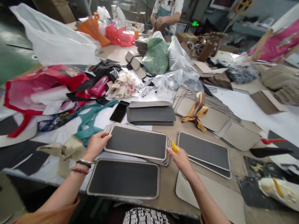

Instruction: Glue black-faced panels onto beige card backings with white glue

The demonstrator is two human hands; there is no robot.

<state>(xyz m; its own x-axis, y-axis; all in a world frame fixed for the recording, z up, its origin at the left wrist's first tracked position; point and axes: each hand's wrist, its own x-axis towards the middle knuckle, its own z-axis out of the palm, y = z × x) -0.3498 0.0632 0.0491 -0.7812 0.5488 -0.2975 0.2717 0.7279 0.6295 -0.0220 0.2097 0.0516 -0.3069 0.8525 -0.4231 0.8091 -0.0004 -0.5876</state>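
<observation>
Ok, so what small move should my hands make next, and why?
Probably nudge the top panel square with the stack beneath: your left hand and right hand are at its opposite ends, and the lower edges look fanned out rightward.

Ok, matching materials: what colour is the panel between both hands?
The panel is dark grey, edged pale beige; head view shows it best.

Left hand (96, 145), right hand (181, 158) at 1 panel (137, 142)

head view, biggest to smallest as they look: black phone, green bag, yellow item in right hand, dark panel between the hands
1. Dark panel
2. Green bag
3. Black phone
4. Yellow item
</observation>
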